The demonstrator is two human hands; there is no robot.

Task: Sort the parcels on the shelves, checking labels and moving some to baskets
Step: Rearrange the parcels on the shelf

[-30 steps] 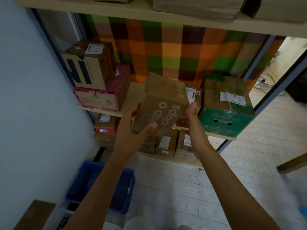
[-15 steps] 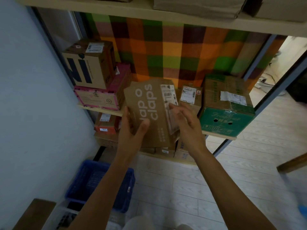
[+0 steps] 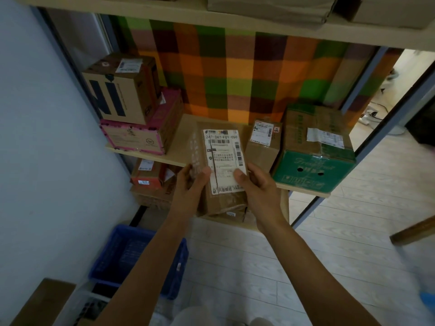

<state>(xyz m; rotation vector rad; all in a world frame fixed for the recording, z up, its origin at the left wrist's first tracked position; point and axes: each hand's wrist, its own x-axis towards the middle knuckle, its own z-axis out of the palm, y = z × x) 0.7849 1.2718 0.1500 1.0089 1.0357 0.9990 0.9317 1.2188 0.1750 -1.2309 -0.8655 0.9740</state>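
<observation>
Parcel (image 3: 221,165) rotated label-up (hands (image 3: 191,184) grip lower edges)

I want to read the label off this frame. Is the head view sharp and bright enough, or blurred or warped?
Head view: dim, brightest through the right doorway; the label on the parcel shows its big top number, fine print smeared; wide-angle bends the upper shelf; right edge blurred.
</observation>
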